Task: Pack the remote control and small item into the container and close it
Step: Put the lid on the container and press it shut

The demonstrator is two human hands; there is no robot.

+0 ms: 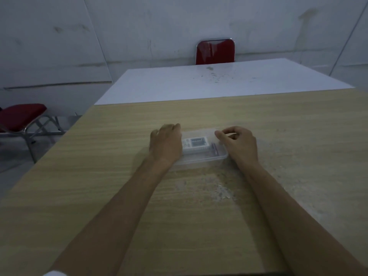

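A clear plastic container point(201, 159) lies on the wooden table point(199, 216) between my hands. Inside it a white remote control point(196, 144) with a small screen shows through the clear lid point(201, 134). A thin dark small item point(215, 149) lies beside the remote at its right. My left hand point(166, 145) rests on the container's left end, fingers curled over the far left corner. My right hand point(238, 144) is at the right end, thumb and fingers pinched at the lid's far right corner. Whether the lid is fully seated cannot be told.
A white table point(209, 82) abuts the far edge of the wooden one. One red chair point(215, 51) stands behind it, another red chair point(22, 118) to the left on the floor. Pale scuff marks point(221, 191) lie on the wood just in front of the container.
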